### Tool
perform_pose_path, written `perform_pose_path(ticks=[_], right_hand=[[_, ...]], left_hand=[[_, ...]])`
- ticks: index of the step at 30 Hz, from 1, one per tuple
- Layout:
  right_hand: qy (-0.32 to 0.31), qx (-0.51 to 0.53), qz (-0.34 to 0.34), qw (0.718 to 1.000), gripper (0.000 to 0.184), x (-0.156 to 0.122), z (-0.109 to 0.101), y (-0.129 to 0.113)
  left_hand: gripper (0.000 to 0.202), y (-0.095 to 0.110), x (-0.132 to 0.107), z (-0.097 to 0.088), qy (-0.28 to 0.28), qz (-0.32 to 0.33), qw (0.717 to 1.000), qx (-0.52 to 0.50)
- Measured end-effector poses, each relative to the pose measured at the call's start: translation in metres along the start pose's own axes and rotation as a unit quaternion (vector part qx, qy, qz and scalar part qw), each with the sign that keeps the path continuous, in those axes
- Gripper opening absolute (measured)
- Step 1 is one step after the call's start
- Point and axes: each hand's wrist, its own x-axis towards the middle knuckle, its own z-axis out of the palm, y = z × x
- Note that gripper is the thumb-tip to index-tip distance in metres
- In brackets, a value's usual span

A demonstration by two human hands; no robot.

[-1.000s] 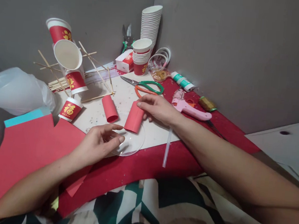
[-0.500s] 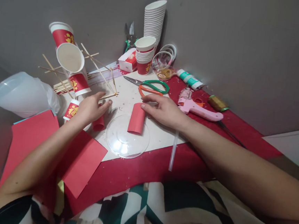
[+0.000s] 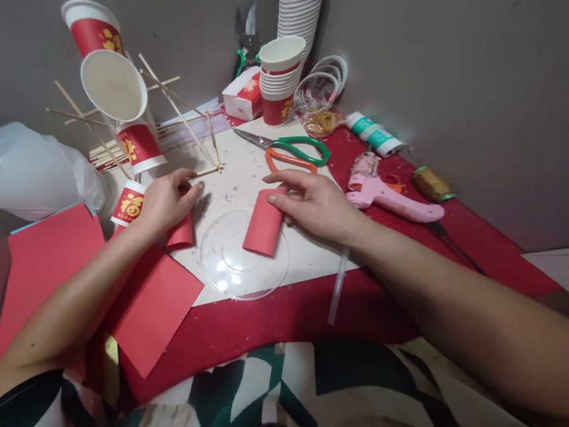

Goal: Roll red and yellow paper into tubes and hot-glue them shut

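My right hand (image 3: 310, 206) grips a rolled red paper tube (image 3: 263, 223) by its upper right side, thumb in front and other fingers behind and above. The tube is over a clear round plastic lid (image 3: 229, 278). On the left, my left hand (image 3: 170, 197) is curled around the top of a second red paper tube (image 3: 182, 232); some of its fingers are hidden. A frame of thin wooden sticks (image 3: 187, 125) has one end just beyond the left fingertips. Scissors (image 3: 290, 151) with green and orange handles lie behind my right hand.
Red-and-white paper cups (image 3: 138, 144) are joined to the stick frame. Stacked cups (image 3: 277, 100) stand at the back. A pink glue gun (image 3: 399, 203) lies right, near a clear stick (image 3: 338, 288). Red paper sheets (image 3: 156, 308) and a plastic bag (image 3: 39, 172) are at left.
The view has shifted a little closer and lower. The tube in my right hand tilts slightly more. Both hands keep nearly the same places on the tubes.
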Motion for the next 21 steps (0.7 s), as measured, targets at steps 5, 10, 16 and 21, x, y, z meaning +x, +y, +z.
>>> perform_pose_path(ticks=[5, 10, 16, 21], right_hand=[[0.023, 0.057, 0.016, 0.998, 0.022, 0.003, 0.000, -0.002], [0.035, 0.042, 0.004, 0.999, 0.019, 0.004, 0.000, -0.004], [0.046, 0.067, -0.006, 0.997, 0.026, 0.005, -0.006, -0.011], [0.083, 0.062, -0.044, 0.994, 0.025, 0.001, -0.016, -0.023]], left_hand=[[0.033, -0.007, 0.002, 0.004, 0.012, 0.000, 0.997, -0.076], [0.025, -0.004, 0.007, 0.009, 0.026, -0.004, 0.984, -0.176], [0.018, 0.021, 0.015, 0.005, 0.158, -0.004, 0.944, -0.290], [0.018, 0.035, 0.014, 0.005, 0.169, 0.007, 0.924, -0.343]])
